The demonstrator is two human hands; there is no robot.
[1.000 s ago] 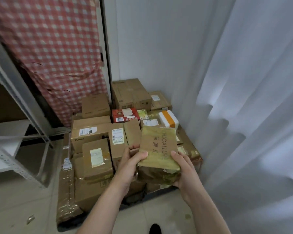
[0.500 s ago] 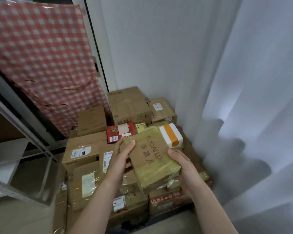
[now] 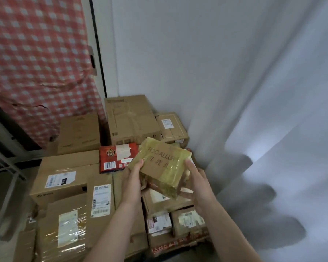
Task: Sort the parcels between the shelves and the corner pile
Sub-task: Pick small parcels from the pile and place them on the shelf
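Observation:
A small cardboard parcel (image 3: 162, 165) wrapped in yellowish tape, with printed lettering on top, is held tilted above the corner pile. My left hand (image 3: 133, 178) grips its left edge, thumb on top. My right hand (image 3: 196, 184) grips its right edge and underside. The corner pile (image 3: 64, 178) of brown cartons fills the floor below, with a red box (image 3: 114, 157) just left of the held parcel. The white and orange box seen earlier is hidden behind the parcel.
A large carton (image 3: 131, 120) and a smaller labelled one (image 3: 171, 127) stand against the white wall at the back. White curtains (image 3: 273, 129) hang to the right. A red checked cloth (image 3: 36, 63) hangs at the left, above a metal shelf frame (image 3: 6, 163).
Both hands have carried the taped parcel forward and to the right over the pile. The camera has moved closer to the corner.

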